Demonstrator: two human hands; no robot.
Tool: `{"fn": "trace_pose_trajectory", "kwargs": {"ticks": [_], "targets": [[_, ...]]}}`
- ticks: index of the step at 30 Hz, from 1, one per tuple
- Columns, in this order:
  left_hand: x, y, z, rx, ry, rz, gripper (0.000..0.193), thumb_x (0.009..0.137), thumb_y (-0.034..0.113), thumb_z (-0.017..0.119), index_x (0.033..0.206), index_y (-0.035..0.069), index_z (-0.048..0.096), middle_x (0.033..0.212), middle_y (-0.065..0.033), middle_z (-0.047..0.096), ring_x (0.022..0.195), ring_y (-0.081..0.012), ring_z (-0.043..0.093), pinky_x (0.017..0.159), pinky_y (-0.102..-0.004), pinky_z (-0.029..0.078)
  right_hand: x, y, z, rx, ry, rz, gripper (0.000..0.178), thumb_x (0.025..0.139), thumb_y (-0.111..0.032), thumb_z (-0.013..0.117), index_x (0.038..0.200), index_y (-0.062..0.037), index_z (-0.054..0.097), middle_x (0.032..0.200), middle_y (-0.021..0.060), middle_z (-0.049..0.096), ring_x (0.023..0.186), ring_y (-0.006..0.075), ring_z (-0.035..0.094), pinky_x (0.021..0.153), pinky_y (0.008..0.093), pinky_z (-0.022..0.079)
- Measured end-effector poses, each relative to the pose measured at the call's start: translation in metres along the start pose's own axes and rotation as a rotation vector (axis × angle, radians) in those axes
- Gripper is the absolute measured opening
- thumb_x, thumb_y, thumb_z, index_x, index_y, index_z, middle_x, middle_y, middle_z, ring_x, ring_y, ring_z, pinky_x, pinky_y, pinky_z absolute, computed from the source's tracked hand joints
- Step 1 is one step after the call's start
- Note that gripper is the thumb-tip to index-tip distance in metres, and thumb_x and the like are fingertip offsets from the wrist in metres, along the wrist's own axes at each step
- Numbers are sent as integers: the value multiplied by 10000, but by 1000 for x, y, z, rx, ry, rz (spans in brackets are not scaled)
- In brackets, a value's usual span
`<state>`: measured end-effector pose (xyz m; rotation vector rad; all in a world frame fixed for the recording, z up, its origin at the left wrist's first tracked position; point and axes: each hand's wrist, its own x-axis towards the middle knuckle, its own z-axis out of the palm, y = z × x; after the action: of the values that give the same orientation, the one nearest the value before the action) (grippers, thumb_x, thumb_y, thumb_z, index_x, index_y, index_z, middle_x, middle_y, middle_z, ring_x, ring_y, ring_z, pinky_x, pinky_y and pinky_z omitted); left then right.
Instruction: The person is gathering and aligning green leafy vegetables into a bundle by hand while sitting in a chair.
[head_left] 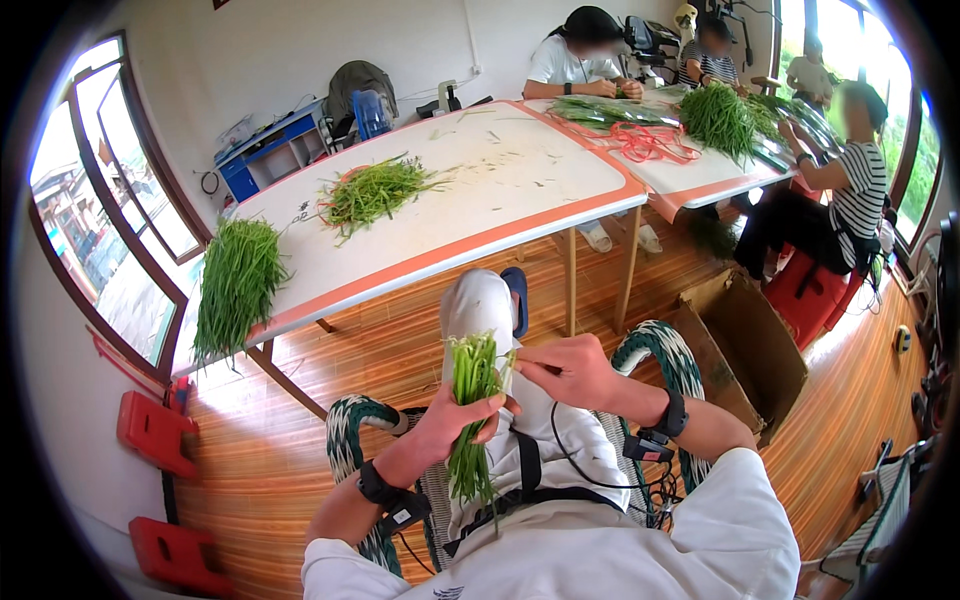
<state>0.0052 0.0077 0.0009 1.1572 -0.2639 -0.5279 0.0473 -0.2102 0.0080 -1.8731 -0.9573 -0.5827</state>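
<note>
A bunch of long green chives stands nearly upright above my lap, pale cut ends at the top and leaves hanging down. My left hand is wrapped round its middle. Beside the upper part of the bunch, my right hand is closed in a pinch, fingertips close to the stalks. What sits between those fingertips is too small to make out.
Ahead is a white table with a loose pile of chives and a larger heap overhanging its left corner. A cardboard box stands right, red stools left. Several people work at the adjoining table, near red ribbons.
</note>
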Motion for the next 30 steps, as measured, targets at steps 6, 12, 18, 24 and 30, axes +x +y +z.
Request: {"fn": "trace_pose_trajectory", "kwargs": {"ticks": [6,12,18,24,30], "targets": [[-3,3,5,-25,33,-102,121,850,33,693,872,3,578,653,-59,567,469,-102,476,443,-258,347,6,3,-5,-39,81,66,125,830,-76,709,936,-13,729,666,126,651,523,192,610,490,280,466],[-2,-1,1,-80,10,-89,142,846,23,696,928,5,581,648,-39,551,483,-104,488,455,-255,374,13,-2,-15,-35,141,189,125,865,-101,694,924,7,717,623,99,627,502,127,580,478,251,439],[-2,1,0,-92,22,-78,132,852,10,677,905,27,557,616,-18,513,471,-103,466,451,-258,351,17,8,-15,149,276,334,167,919,-128,651,909,28,708,607,31,617,514,54,545,469,215,413],[2,-4,-8,-204,225,65,137,889,28,619,920,98,505,624,10,441,498,-109,429,496,-276,337,13,4,-17,305,139,486,203,951,-162,616,891,11,703,606,3,608,530,40,548,461,211,398],[4,-4,-10,-267,210,161,112,955,154,572,898,115,484,697,4,441,572,-118,440,552,-286,360,-11,-10,13,172,-195,106,132,904,-135,661,939,-19,713,606,79,608,521,104,592,471,276,445]]}}
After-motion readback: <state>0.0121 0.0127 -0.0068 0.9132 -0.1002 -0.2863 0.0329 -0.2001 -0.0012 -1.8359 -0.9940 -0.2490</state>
